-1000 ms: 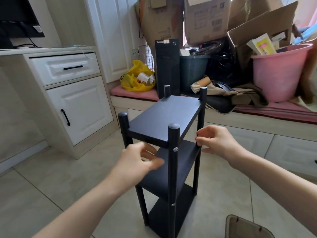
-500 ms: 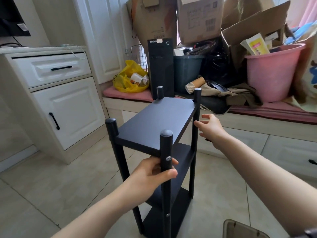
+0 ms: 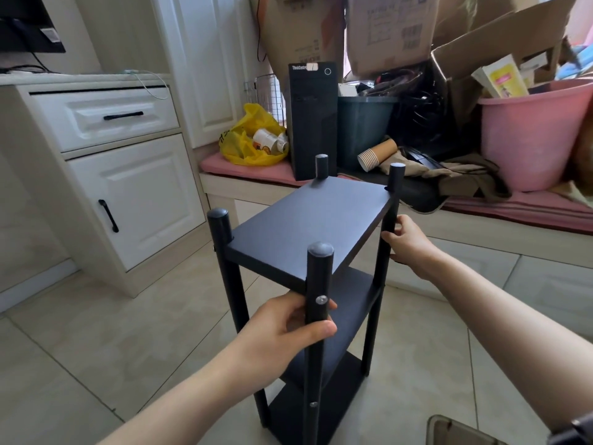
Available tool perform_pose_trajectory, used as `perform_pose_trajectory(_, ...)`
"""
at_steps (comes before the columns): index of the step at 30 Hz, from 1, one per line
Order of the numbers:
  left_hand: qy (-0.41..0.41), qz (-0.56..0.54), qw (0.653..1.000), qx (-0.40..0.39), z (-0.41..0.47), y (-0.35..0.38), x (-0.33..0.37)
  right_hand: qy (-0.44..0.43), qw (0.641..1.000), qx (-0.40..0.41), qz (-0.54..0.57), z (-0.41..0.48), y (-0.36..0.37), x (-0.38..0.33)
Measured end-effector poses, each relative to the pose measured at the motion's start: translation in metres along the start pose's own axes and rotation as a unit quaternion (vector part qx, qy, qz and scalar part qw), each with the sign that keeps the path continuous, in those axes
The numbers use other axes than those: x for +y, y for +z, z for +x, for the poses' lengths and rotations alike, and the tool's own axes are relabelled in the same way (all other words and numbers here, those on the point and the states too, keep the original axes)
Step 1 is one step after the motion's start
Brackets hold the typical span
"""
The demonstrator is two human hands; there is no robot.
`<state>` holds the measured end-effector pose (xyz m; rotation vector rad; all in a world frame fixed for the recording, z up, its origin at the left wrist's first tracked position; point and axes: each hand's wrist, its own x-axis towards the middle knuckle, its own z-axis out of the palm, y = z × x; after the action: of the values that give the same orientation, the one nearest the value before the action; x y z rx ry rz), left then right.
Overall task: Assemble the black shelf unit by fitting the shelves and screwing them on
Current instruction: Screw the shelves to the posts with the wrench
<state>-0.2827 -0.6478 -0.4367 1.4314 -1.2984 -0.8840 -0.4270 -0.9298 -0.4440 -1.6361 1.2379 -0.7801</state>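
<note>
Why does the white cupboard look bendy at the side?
Head view: the wide-angle lens bows lines near the edges, so the white cupboard leans; the black shelf unit in the middle looks sharp; daylight washes out the top right.

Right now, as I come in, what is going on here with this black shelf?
A person is handling the black shelf unit, which stands upright on the tiled floor. The left hand grips the near post just below the top shelf, and the right hand holds the far right post. Three shelves sit between the posts, and screw heads show on the near post, so the assembly looks nearly finished.
</note>
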Motion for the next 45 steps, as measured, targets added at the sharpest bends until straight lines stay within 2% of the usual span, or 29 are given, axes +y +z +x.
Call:
perform_pose_trajectory(7,0.016,-0.008,0.996,0.084,0.0,-0.024,-0.005,-0.004,1.0,0.024,0.005,-0.018,-0.017,0.004)
perform_pose_trajectory(13,0.049,0.049,0.982,0.176,0.011,-0.041,-0.017,-0.016,1.0,0.012,0.013,-0.043,-0.03,0.005)
perform_pose_trajectory(18,0.06,0.074,0.974,0.208,0.018,-0.047,-0.02,-0.011,0.999,-0.007,0.031,-0.07,-0.049,0.01)
perform_pose_trajectory(27,0.039,0.077,0.946,0.314,0.035,-0.061,-0.022,-0.025,0.996,-0.066,0.055,-0.127,-0.063,0.013)
perform_pose_trajectory(33,0.036,0.125,0.92,0.369,0.041,-0.07,-0.012,-0.037,0.993,-0.101,0.055,-0.154,-0.053,0.01)
perform_pose_trajectory(38,-0.005,0.155,0.903,0.401,0.048,-0.072,-0.01,-0.036,0.991,-0.12,0.05,-0.167,-0.047,0.006)
perform_pose_trajectory(40,-0.005,0.121,0.902,0.413,0.05,-0.067,-0.007,-0.033,0.991,-0.116,0.053,-0.169,-0.046,0.004)
perform_pose_trajectory(42,-0.013,0.04,0.896,0.442,0.049,-0.058,-0.001,-0.028,0.992,-0.109,0.062,-0.171,-0.045,0.003)
perform_pose_trajectory(45,-0.076,-0.1,0.845,0.52,0.046,-0.047,0.011,-0.03,0.992,-0.1,0.067,-0.176,-0.045,0.003)
